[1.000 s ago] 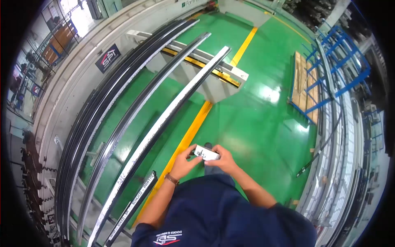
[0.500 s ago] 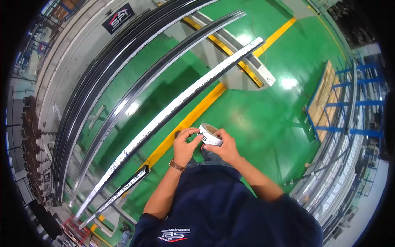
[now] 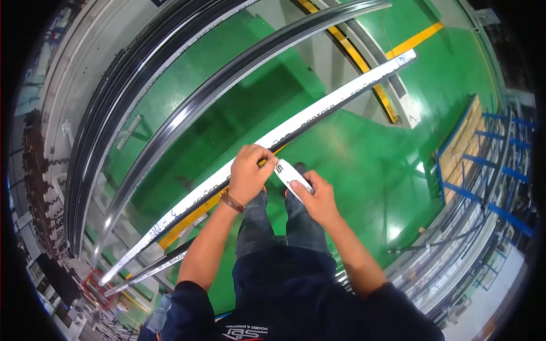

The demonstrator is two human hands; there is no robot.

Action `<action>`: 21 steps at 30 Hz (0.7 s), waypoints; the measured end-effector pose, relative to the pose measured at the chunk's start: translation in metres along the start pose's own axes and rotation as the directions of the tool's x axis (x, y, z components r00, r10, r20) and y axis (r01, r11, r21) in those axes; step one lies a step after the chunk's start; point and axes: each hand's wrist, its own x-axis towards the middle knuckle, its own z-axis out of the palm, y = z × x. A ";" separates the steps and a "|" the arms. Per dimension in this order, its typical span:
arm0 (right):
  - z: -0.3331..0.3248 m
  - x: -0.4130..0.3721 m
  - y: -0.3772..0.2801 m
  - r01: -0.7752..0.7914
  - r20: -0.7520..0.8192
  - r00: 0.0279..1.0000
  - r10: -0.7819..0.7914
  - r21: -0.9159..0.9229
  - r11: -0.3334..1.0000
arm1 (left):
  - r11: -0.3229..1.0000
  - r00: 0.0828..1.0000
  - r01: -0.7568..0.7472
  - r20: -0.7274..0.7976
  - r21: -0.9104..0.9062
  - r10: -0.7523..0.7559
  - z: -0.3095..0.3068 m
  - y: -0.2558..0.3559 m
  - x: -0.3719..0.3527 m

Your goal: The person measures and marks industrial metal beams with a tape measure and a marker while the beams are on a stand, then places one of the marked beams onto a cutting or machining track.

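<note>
A roll of white tape (image 3: 292,179) with black print is held in front of me, its printed outer face turned up. My right hand (image 3: 319,200) is closed round the roll's near right side, with the thumb on the printed face. At the far left end of the roll, my left hand (image 3: 248,172) pinches the tape's edge between thumb and fingers. Whether a strip has come loose there is hard to make out. Just beyond my left hand runs a long profile (image 3: 304,125) covered in white printed film, partly hidden behind the hand.
Farther left lie a bare dark metal profile (image 3: 199,99) and a bundle of dark profiles (image 3: 122,113). A support beam with a yellow strip (image 3: 354,54) passes under the far ends. Blue racks (image 3: 493,136) and a wooden panel (image 3: 462,145) stand at right. Another person's clothing (image 3: 157,318) shows bottom left.
My view has shifted, and I now stand closer to the white-filmed profile. The roll has turned, so its core opening no longer shows. My left hand has moved to the tape's far end.
</note>
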 end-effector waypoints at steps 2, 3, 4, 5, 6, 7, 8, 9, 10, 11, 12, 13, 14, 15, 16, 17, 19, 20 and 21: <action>0.015 0.024 -0.001 0.022 -0.032 0.999 -0.023 -0.019 1.000 | 1.000 1.000 -0.017 -0.009 0.019 0.017 -0.004 -0.027 0.025; 0.020 0.038 -0.002 0.037 -0.032 0.999 -0.038 -0.051 0.998 | 1.000 1.000 0.018 -0.002 0.022 -0.018 -0.006 -0.039 0.036; 0.025 0.050 -0.005 0.052 -0.035 0.998 -0.055 -0.081 0.995 | 0.998 0.999 0.050 0.007 0.025 -0.050 -0.009 -0.051 0.046; 0.027 0.059 -0.012 -0.038 0.013 0.999 0.040 -0.106 0.994 | 0.996 0.997 0.079 0.015 0.027 -0.080 -0.010 -0.061 0.054; 0.028 0.064 -0.018 -0.057 0.024 0.998 0.062 -0.159 0.986 | 0.994 0.994 0.103 0.039 0.029 -0.104 -0.008 -0.071 0.058; 0.029 0.070 -0.024 -0.074 0.034 0.996 0.083 -0.212 0.974 | 0.992 0.990 0.126 0.061 0.031 -0.128 -0.007 -0.079 0.062; 0.030 0.073 -0.027 -0.092 0.042 0.993 0.107 -0.265 0.960 | 0.988 0.985 0.150 0.085 0.032 -0.152 -0.005 -0.086 0.064; 0.032 0.076 -0.028 -0.079 0.035 0.995 0.093 -0.288 0.954 | 0.988 0.986 0.149 0.069 0.039 -0.152 -0.002 -0.091 0.063; 0.034 0.076 -0.029 -0.068 0.029 0.996 0.081 -0.311 0.948 | 0.976 0.974 0.215 0.085 -0.033 -0.211 0.000 -0.096 0.062; 0.035 0.076 -0.031 -0.059 0.022 0.997 0.071 -0.332 0.941 | 0.955 0.957 0.279 0.108 -0.103 -0.268 0.001 -0.103 0.061; 0.036 0.074 -0.036 -0.081 0.025 0.995 0.094 -0.319 0.944 | 0.924 0.937 0.342 0.138 -0.169 -0.321 0.001 -0.108 0.060; 0.037 0.073 -0.043 -0.099 0.028 0.993 0.113 -0.306 0.947 | 0.914 0.930 0.360 0.143 -0.187 -0.337 0.004 -0.116 0.061; 0.037 0.073 -0.049 -0.110 0.034 0.992 0.125 -0.293 0.950 | 0.902 0.920 0.380 0.180 -0.205 -0.347 0.006 -0.120 0.061; 0.038 0.074 -0.049 -0.105 0.025 0.993 0.117 -0.283 0.953 | 0.890 0.911 0.398 0.213 -0.222 -0.354 0.007 -0.124 0.063; 0.038 0.075 -0.048 -0.102 0.016 0.994 0.110 -0.271 0.957 | 0.879 0.900 0.415 0.246 -0.236 -0.359 0.008 -0.127 0.064; 0.038 0.075 -0.047 -0.100 0.007 0.994 0.105 -0.257 0.961 | 0.867 0.899 0.419 0.257 -0.270 -0.354 0.006 -0.124 0.065; 0.040 0.075 -0.045 -0.101 -0.001 0.995 0.103 -0.243 0.965 | 0.856 0.872 0.465 0.285 -0.226 -0.398 0.000 -0.122 0.066; 0.040 0.074 -0.043 -0.107 -0.008 0.994 0.108 -0.237 0.966 | 0.848 0.855 0.490 0.304 -0.205 -0.420 -0.001 -0.120 0.065; 0.039 0.072 -0.042 -0.129 -0.003 0.991 0.131 -0.220 0.967 | 0.864 0.886 0.445 0.259 -0.237 -0.386 0.003 -0.120 0.062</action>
